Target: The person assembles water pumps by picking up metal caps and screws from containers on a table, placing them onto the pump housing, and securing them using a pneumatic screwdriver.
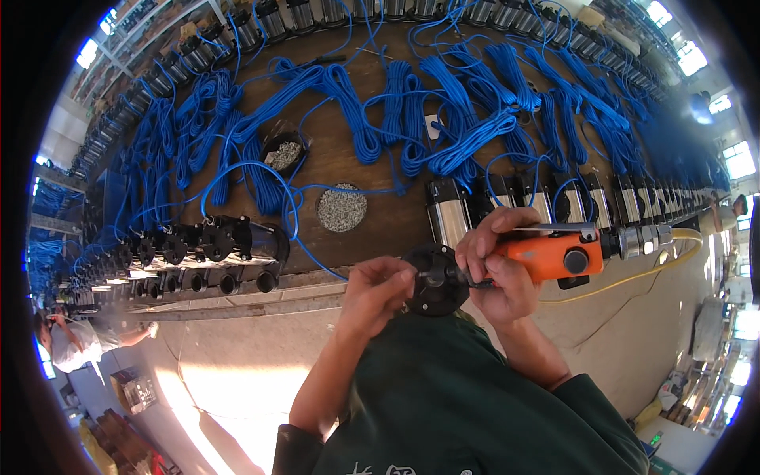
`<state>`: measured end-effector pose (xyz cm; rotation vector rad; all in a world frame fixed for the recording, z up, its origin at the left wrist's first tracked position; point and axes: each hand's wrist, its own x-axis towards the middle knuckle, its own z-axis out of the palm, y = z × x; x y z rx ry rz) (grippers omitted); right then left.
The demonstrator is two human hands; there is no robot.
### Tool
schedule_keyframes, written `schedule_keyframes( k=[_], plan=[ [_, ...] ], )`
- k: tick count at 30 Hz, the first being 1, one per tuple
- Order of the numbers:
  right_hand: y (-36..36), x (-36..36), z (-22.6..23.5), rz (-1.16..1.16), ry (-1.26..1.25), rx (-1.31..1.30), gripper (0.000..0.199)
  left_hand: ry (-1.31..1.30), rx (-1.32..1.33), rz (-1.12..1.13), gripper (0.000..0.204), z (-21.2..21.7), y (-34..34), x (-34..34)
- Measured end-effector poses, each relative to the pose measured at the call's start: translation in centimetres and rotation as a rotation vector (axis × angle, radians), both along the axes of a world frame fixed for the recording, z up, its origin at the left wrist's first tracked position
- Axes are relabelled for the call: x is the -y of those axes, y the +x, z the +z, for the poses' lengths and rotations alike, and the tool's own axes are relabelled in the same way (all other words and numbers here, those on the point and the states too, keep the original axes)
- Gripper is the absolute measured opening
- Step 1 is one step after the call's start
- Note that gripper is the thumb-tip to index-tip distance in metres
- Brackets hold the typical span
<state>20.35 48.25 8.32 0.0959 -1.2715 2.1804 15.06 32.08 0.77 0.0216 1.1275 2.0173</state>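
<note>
My right hand [507, 269] is wrapped round an orange air tool [546, 258] with a metal lever along its top and a yellow hose [669, 255] joined to its back end. The tool's front end points left at a black round pump end [438, 294] standing at the table's near edge. My left hand [375, 291] is beside that black end, thumb and fingertips pinched together; whatever they hold is too small to make out. Behind my right hand lies a shiny steel pump body [449, 215].
Bundles of blue cable [352, 115] cover the brown table [317, 252]. A round heap of small metal parts [342, 208] and a dark bowl [283, 150] of similar parts sit at middle left. Pumps [218, 239] line the left edge. Another person [71, 340] is at far left.
</note>
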Motion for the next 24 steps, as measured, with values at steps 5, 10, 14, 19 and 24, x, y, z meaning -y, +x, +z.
schedule_keyframes(
  k=[5, 10, 14, 19, 24],
  plan=[
    [-1.8, -0.2, -2.4, 0.013, 0.154, 0.167, 0.03, -0.214, -0.4, 0.077, 0.024, -2.0, -2.2, -2.1],
    [-2.6, 0.0, -3.7, 0.06, 0.245, 0.222, 0.031, -0.167, -0.502, 0.029, 0.014, -4.8, -2.2, -1.9],
    [-2.7, 0.0, -4.2, 0.125, 0.34, 0.254, 0.033, -0.221, -0.573, -0.04, 0.027, -5.0, -1.8, -1.1],
    [-2.7, 0.6, -4.2, 0.155, 0.438, 0.246, 0.03, -0.232, -0.649, -0.001, 0.029, -4.5, -1.9, -1.3],
    [-3.0, 1.3, -4.1, 0.159, 0.429, 0.266, 0.029, -0.237, -0.66, 0.059, 0.035, -5.2, -2.1, -1.3]
  ],
)
